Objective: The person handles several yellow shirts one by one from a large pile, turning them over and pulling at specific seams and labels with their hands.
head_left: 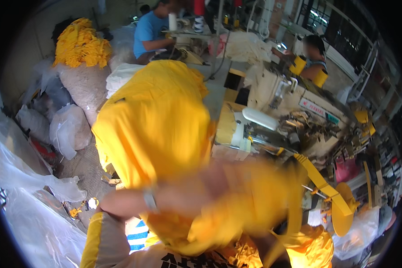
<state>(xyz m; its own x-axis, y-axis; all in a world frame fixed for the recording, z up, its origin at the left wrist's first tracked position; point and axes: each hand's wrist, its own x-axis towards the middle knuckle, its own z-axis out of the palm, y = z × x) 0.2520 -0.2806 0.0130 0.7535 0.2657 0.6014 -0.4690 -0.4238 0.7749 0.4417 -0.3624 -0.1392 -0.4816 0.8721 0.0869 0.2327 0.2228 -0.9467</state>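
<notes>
My left hand (221, 178) reaches across to the right, badly smeared by motion, with a pale band (150, 199) at its wrist. Blurred yellow cloth (254, 196) hangs at and beyond the fingers; whether they grip it cannot be made out. Low in the picture, part of my right arm (267, 248) shows among yellow folds, and its hand is hidden or blurred. Beside the hands, at the right, stands a cream industrial sewing machine (295, 100). A yellow fabric strip (319, 181) runs between the machine and a round yellow reel (343, 210).
A big heap of yellow fabric (152, 120) rises ahead of me, left of the machine. Stuffed sacks (80, 85) and clear plastic sheeting (35, 223) fill the left side. More yellow cloth (310, 245) lies low right. Two people (152, 33) sit farther back near other machines.
</notes>
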